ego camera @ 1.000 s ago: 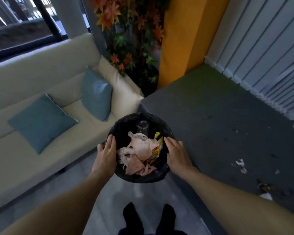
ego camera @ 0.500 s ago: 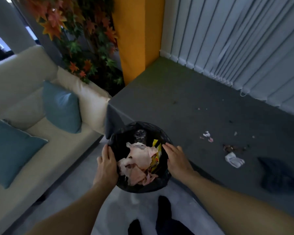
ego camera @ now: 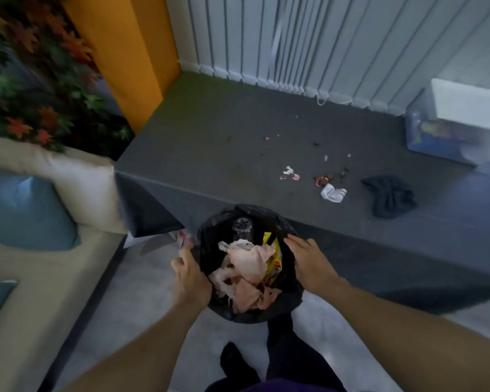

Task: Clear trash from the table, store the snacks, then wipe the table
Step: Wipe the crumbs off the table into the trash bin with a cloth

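Observation:
I hold a black-lined trash bin [ego camera: 210, 230] by its rim with both hands, just in front of the dark grey table [ego camera: 210, 142]. My left hand [ego camera: 191, 274] grips the bin's left side and my right hand [ego camera: 311, 260] its right side. Inside lie crumpled pink paper [ego camera: 246, 267], a yellow wrapper [ego camera: 275, 258] and a clear bottle [ego camera: 242, 229]. On the table sit a crumpled white scrap [ego camera: 333, 192], small pink and brown bits [ego camera: 290, 175] and a dark cloth [ego camera: 389, 195].
A clear storage box [ego camera: 441, 137] with colourful packets and a white lid stands at the table's right end. A cream sofa [ego camera: 34, 278] with blue cushions is at the left. Vertical blinds and an orange pillar stand behind the table. My feet are below the bin.
The view has swung right from the sofa toward the table while both hands kept hold of the bin. The table scraps, dark cloth and storage box have come into view.

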Demonstrator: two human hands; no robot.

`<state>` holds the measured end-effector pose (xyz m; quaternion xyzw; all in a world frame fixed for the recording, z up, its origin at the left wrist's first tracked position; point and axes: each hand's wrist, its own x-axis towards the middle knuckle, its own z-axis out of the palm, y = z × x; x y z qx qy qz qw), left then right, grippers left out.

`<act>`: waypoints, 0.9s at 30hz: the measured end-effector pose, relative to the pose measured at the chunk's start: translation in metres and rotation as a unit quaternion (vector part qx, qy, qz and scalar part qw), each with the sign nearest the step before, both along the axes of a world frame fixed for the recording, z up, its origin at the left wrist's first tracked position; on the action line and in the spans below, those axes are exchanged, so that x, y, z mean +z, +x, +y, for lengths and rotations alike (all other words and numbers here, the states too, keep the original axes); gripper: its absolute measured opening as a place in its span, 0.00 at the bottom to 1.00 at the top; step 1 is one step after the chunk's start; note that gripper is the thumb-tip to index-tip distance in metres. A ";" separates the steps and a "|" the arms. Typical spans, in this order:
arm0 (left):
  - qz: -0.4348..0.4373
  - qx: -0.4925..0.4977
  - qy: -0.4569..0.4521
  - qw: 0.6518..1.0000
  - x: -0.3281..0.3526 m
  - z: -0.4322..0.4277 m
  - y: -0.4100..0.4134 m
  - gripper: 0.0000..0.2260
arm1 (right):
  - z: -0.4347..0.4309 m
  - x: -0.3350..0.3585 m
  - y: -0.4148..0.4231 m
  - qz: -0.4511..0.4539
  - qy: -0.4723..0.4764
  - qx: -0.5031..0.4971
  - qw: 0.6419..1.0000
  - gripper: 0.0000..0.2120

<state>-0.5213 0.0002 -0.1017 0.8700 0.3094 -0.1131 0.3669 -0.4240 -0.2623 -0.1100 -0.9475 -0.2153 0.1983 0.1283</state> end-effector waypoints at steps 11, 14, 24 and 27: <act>0.079 -0.029 -0.067 0.994 -0.017 -0.048 0.003 0.34 | -0.043 -0.017 -0.004 0.023 -0.057 -0.029 0.998 0.32; 0.103 -0.002 -0.096 0.990 -0.028 -0.058 0.006 0.28 | -0.048 -0.016 -0.001 0.024 -0.050 -0.059 0.997 0.29; 0.130 0.036 -0.132 0.982 -0.042 -0.076 0.003 0.21 | -0.095 -0.007 0.064 -0.074 0.022 -0.110 0.991 0.21; 0.117 0.039 -0.138 0.983 -0.049 -0.080 -0.008 0.21 | -0.115 -0.003 0.093 -0.097 0.009 -0.142 0.985 0.22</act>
